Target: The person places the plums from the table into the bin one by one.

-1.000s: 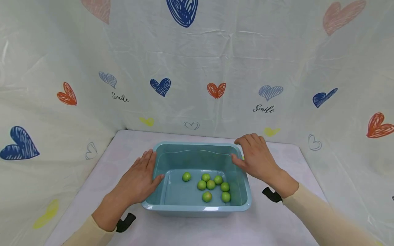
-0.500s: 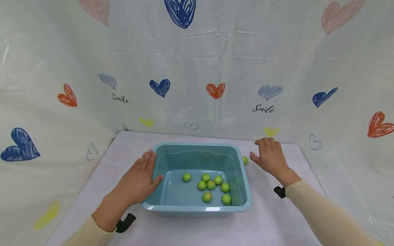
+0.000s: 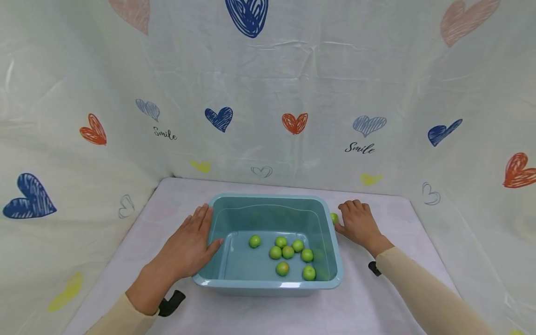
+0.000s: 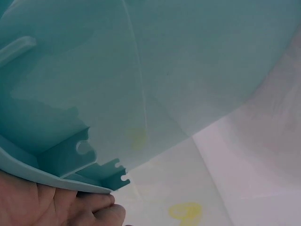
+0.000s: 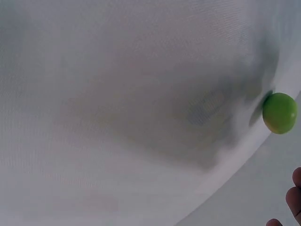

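Note:
A light blue plastic basin [image 3: 268,283] stands on the table, with several small round green fruits [image 3: 287,252] on its floor. My left hand [image 3: 188,244] lies along the basin's left rim, fingers straight on the outside and thumb over the edge. In the left wrist view, fingers [image 4: 56,205] show just beneath the rim. Outside the basin's right wall, another green fruit [image 3: 334,218] rests on the table, partly hidden in the head view. My right hand [image 3: 359,225] is beside it with fingers loosely bent. The right wrist view shows a gap between this fruit [image 5: 280,113] and the fingers [image 5: 294,202].
A pale cloth [image 3: 184,190] covers the table. Behind and on both sides hangs a white curtain [image 3: 259,79] printed with hearts and "Smile". The basin's tall right wall [image 3: 332,242] separates the outside fruit from those inside.
My right hand has moved from above the basin's right rim out to the right, then down and back towards the outside fruit. The front right fruit has rolled slightly forward. My left hand stays put.

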{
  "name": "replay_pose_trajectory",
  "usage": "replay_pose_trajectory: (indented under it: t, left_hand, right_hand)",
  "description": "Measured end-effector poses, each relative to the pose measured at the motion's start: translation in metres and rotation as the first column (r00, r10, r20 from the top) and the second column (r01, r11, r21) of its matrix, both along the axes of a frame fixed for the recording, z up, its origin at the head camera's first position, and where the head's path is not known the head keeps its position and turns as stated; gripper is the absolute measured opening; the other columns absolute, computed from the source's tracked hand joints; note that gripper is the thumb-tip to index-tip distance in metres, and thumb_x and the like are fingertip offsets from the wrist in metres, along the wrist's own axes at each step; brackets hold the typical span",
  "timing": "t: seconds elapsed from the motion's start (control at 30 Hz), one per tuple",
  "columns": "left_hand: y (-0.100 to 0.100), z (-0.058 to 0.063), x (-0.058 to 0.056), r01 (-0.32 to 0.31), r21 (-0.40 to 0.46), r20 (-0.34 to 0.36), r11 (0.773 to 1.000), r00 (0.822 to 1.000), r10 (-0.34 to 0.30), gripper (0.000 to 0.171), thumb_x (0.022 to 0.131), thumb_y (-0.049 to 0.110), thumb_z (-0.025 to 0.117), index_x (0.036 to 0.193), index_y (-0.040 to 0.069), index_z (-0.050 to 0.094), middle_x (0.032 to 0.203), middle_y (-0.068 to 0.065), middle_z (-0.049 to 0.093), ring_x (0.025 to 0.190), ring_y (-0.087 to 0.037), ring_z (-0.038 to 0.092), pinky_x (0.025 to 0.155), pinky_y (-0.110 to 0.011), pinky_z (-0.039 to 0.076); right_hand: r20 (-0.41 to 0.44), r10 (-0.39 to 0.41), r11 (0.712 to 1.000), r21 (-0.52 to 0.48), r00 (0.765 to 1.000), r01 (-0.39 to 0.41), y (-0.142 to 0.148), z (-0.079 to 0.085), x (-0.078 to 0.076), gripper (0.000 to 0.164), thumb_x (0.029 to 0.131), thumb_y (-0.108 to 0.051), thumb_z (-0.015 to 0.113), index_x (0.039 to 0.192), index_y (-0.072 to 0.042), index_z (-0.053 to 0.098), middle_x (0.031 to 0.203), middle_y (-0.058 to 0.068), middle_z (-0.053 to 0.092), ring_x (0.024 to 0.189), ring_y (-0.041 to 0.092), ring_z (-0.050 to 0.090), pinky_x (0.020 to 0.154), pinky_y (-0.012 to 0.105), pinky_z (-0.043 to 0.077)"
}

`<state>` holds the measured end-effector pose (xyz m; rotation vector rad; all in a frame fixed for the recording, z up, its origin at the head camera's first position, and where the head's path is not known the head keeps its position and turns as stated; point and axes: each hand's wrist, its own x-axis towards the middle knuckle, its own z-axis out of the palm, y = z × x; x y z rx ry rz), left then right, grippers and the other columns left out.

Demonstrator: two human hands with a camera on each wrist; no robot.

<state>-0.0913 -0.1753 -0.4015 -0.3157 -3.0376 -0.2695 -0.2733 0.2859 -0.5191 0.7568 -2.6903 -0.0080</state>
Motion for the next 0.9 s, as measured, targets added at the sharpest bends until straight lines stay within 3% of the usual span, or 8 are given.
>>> replay_pose_trajectory:
  t: [0.17,0.57,0.9]
  left_hand:
    - [0.0,0.0,0.0,0.0,0.008,0.002,1.0,1.0,0.0,0.084,0.104,0.037,0.065,0.16,-0.014,0.029,0.168,-0.032,0.029,0.155,-0.049,0.031,0.124,-0.063,0.033]
    - [0.0,0.0,0.0,-0.001,0.008,-0.001,1.0,1.0,0.001,0.084,0.103,0.037,0.066,0.16,-0.013,0.029,0.167,-0.032,0.03,0.155,-0.049,0.032,0.123,-0.063,0.033]
    - [0.001,-0.001,-0.001,-0.013,-0.008,-0.009,1.0,1.0,0.013,0.085,0.102,0.036,0.067,0.16,-0.013,0.029,0.167,-0.032,0.032,0.155,-0.049,0.033,0.123,-0.063,0.034]
  right_hand:
    - [-0.028,0.014,1.0,0.007,1.0,-0.014,-0.003,-0.008,-0.005,0.051,0.088,-0.03,0.083,0.119,0.004,0.063,0.115,0.021,0.066,0.111,0.041,0.058,0.095,0.061,0.049]
    - [0.093,-0.06,0.996,0.076,0.994,0.053,-0.013,-0.011,-0.007,0.051,0.093,-0.035,0.081,0.124,0.0,0.062,0.122,0.019,0.065,0.118,0.04,0.056,0.104,0.062,0.046]
    - [0.085,-0.074,0.995,0.07,0.994,0.068,-0.014,-0.017,-0.01,0.04,0.096,-0.032,0.077,0.116,-0.001,0.063,0.113,0.017,0.065,0.112,0.038,0.056,0.1,0.061,0.047]
